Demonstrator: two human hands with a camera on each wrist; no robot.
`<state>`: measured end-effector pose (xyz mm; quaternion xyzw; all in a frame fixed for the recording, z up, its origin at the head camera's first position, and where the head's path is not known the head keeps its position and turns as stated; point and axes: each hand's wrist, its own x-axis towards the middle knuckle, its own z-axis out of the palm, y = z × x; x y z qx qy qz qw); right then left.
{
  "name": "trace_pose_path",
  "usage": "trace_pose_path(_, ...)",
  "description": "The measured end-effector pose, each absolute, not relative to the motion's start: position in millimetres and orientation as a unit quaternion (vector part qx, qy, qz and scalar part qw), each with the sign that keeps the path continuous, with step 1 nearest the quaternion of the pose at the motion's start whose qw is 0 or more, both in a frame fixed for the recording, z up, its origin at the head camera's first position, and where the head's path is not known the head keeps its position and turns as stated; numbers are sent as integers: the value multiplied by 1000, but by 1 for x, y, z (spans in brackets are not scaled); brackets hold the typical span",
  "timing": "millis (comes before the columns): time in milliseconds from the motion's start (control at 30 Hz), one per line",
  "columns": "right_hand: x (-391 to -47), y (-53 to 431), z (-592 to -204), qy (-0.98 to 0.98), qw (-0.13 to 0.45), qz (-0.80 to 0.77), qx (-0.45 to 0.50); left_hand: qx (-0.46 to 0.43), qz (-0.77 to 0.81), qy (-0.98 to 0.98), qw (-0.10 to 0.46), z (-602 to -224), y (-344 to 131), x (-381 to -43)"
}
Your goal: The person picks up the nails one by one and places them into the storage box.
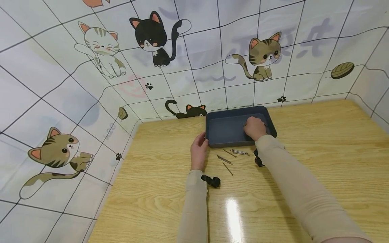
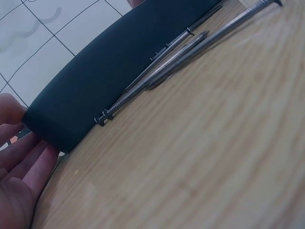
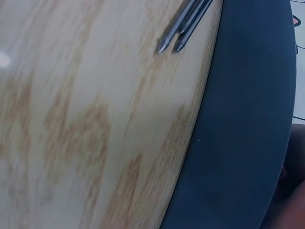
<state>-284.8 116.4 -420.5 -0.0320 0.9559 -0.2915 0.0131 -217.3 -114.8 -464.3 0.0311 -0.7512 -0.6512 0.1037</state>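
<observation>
A dark blue rectangular tray [image 1: 225,130] lies on the wooden table against the wall. My left hand [image 1: 199,151] holds its near left corner; in the left wrist view the thumb and fingers of that hand [image 2: 21,183] meet the tray's corner [image 2: 66,119]. Inside the tray's right half, my right hand [image 1: 255,128] is curled down, with thin ends of what looks like a nail showing at its sides; most of it is hidden by the hand. Several loose metal nails [image 1: 224,159] lie on the table just in front of the tray, between my forearms.
The wooden table [image 1: 158,189] extends to both sides and toward me. A wall covering [image 1: 206,77] with a grid and cartoon cats rises right behind the tray. Black camera mounts [image 1: 212,181] sit on both wrists.
</observation>
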Motion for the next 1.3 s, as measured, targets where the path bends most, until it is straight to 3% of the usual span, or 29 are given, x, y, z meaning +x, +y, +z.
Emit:
trace_pose_path(200,-281,118,-418,956,2,-289,-38,33,-643,-757,113,-473,-113,-221)
trace_pose_path(567,-280,123,-416,957,-10,-285,-46,18,-648,-754,106,-445,-107,-204)
trace_pose_path(900,-280,130,-404,953,-13,-295,-60,9,-639,-760,118,-449,-111,-207)
trace_pose_path(1133,-274,142,-394,946,-17,-313,-80,24,-636,-761,126,-472,-115,-222)
trace_pose_path(1300,-267,147,-389,941,-24,-326,-85,18,-650,-750,120,-461,-113,-216)
